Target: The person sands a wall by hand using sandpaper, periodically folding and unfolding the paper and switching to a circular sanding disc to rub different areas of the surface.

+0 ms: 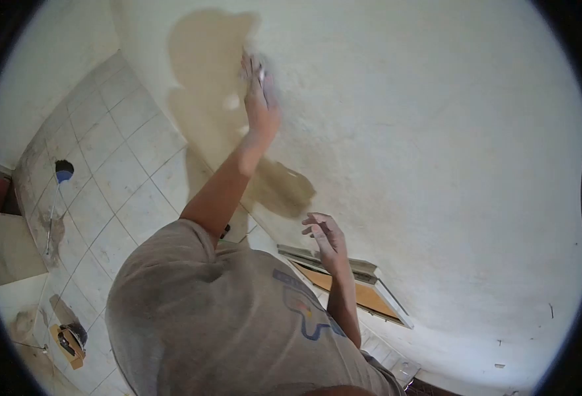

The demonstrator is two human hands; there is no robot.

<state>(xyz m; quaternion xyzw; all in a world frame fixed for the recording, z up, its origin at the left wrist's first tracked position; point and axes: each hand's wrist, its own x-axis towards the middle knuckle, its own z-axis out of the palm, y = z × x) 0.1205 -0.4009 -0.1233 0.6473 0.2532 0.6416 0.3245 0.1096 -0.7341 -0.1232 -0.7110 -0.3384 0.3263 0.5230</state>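
Observation:
My left hand is pressed against the pale plastered wall, its arm stretched up. Its fingers are bent close together and dusty grey-white. A small greyish edge shows by the fingertips, but what lies under them is hidden. Lower down, my right hand hangs in front of the wall, apart from it. Its dusty fingers are loosely curved, the thumb stands apart, and nothing shows in them. Shadows of my head and arms fall on the wall beside the left hand.
Light square tiles cover the floor at left. On them are a dark round thing with a blue part and a brown piece with a dark object on it. A framed panel leans low by the wall near my right forearm.

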